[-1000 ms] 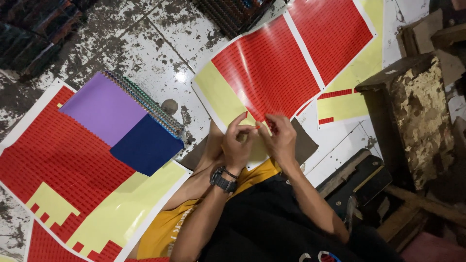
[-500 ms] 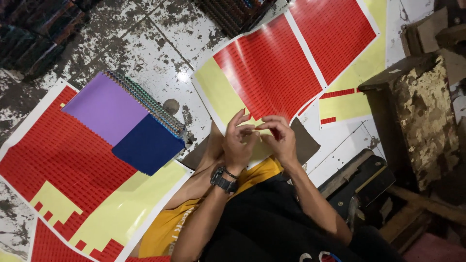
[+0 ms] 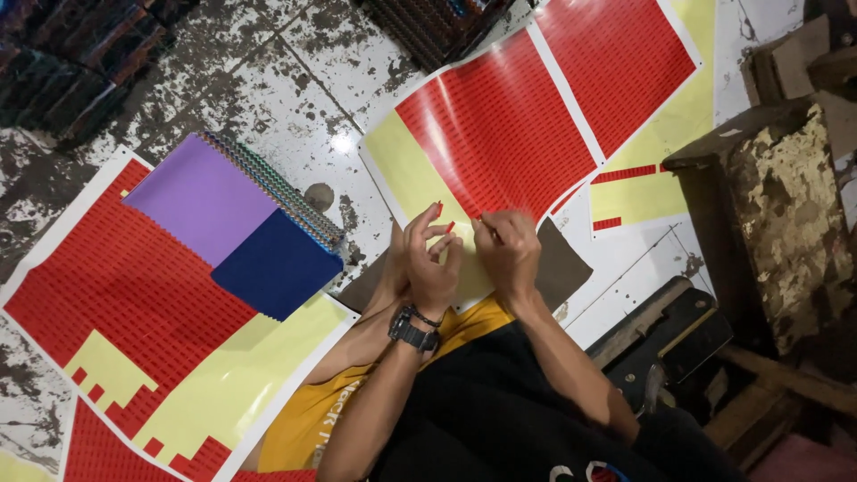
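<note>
Pinching small red stickers (image 3: 449, 227), left hand (image 3: 431, 264) fingers together, right hand (image 3: 509, 253) fingers clamped on sticker sheet (image 3: 496, 143).

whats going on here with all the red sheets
A person sits over a sheet of small red stickers on yellow backing. The right hand picks at the sheet's near edge, while the left hand, with a wristwatch, has a small red sticker at its fingertips. A stack of fabric swatches, purple and navy on top, lies on another partly peeled sticker sheet.
</note>
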